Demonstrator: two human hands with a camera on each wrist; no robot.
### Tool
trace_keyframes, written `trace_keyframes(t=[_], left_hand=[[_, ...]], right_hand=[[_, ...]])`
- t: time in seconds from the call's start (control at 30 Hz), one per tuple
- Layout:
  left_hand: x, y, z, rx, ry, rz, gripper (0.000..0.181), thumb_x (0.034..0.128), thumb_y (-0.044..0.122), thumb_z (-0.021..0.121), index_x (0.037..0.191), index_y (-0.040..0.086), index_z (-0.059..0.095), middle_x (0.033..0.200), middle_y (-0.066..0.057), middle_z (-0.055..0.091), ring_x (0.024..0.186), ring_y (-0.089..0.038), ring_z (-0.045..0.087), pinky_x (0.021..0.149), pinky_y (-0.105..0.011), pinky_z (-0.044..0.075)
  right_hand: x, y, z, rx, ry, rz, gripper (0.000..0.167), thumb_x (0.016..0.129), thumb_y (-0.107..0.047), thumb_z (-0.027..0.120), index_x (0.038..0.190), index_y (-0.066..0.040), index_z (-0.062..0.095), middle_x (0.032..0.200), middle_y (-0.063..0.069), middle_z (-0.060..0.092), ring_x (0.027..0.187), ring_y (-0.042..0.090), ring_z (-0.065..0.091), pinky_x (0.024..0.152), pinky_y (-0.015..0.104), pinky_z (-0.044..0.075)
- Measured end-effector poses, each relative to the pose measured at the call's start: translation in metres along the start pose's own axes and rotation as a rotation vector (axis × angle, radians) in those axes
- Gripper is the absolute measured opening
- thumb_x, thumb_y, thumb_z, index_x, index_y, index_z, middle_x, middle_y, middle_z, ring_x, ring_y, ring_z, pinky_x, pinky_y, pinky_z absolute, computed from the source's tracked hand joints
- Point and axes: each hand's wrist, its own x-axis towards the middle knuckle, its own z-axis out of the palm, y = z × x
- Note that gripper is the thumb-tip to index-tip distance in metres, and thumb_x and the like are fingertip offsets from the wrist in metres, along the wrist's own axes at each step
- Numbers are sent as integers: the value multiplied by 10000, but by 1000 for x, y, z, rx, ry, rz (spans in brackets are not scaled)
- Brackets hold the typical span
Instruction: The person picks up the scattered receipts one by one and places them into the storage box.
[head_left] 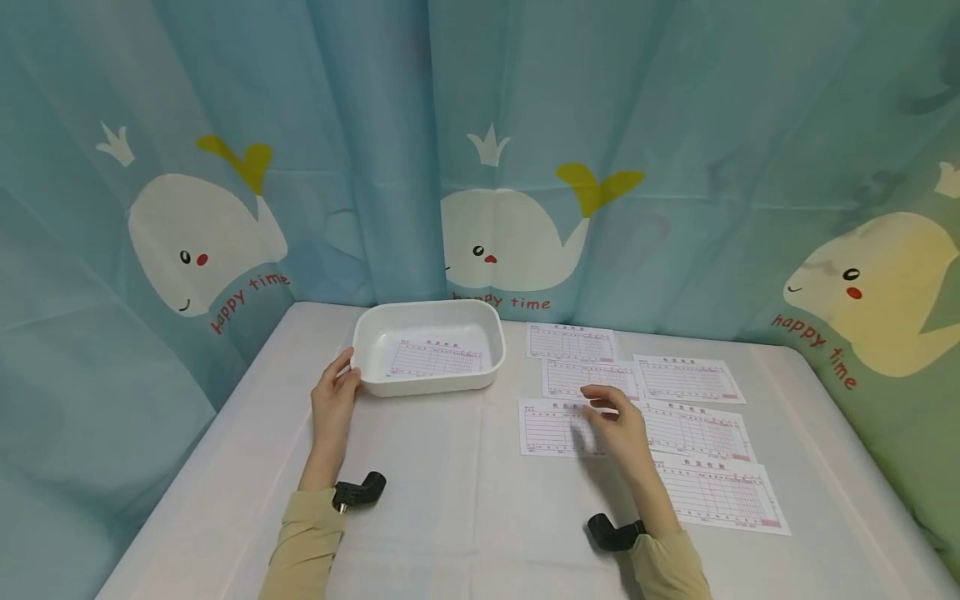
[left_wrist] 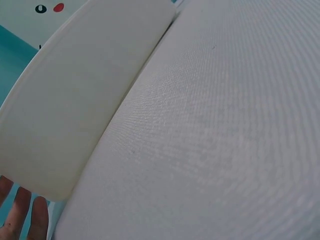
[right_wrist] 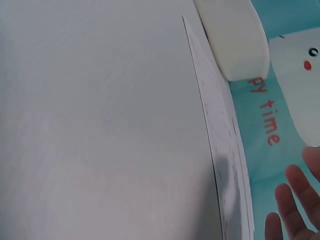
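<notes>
A white plastic tray (head_left: 427, 386) stands at the back left of the table, and one printed receipt slip (head_left: 435, 359) lies inside it. My left hand (head_left: 333, 400) touches the tray's left end; in the left wrist view its fingers (left_wrist: 39, 215) extend along the tray's outer wall. Over the loose receipt slips (head_left: 708, 492) to the right hovers my right hand (head_left: 618, 421), its fingers loosely bent and holding nothing. The nearest one, a front-left slip (head_left: 551, 429), lies partly under that hand. In the right wrist view the fingers (right_wrist: 290, 205) are spread apart above the slips.
More slips lie behind, including a far slip (head_left: 570, 342) beside the tray and a right-hand slip (head_left: 690, 380). A white cloth covers the table (head_left: 450, 500). Behind the table hangs a blue-green curtain (head_left: 390, 167) printed with whales.
</notes>
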Motion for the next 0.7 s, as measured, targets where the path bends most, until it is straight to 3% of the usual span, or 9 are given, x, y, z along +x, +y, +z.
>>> trace_keyframes(t=[0.43, 0.53, 0.7], left_hand=[[0, -1, 1, -3, 14, -15, 440, 999, 218, 490, 1438, 219, 451, 1479, -6, 445, 1193, -92, 511, 879, -71, 464], [1, -1, 1, -2, 10, -12, 439, 1000, 217, 491, 1437, 217, 451, 1479, -8, 446, 1190, -89, 511, 881, -72, 463], [0, 0, 0, -3, 1, -7, 442, 1001, 201, 485, 1441, 200, 445, 1486, -22, 438, 1230, -149, 508, 875, -74, 461]], right_hand=[[-6, 15, -20, -57, 44, 4, 334, 914, -39, 594, 1246, -16, 575, 1296, 171, 577, 1165, 293, 530, 873, 129, 411], [-6, 17, -24, -82, 41, 32, 351, 916, -52, 598, 1262, -13, 556, 1318, 170, 558, 1181, 298, 517, 913, 194, 412], [-6, 19, -27, -90, 5, 80, 396, 927, -62, 584, 1310, -5, 505, 1378, 197, 472, 1230, 342, 461, 1016, 428, 422]])
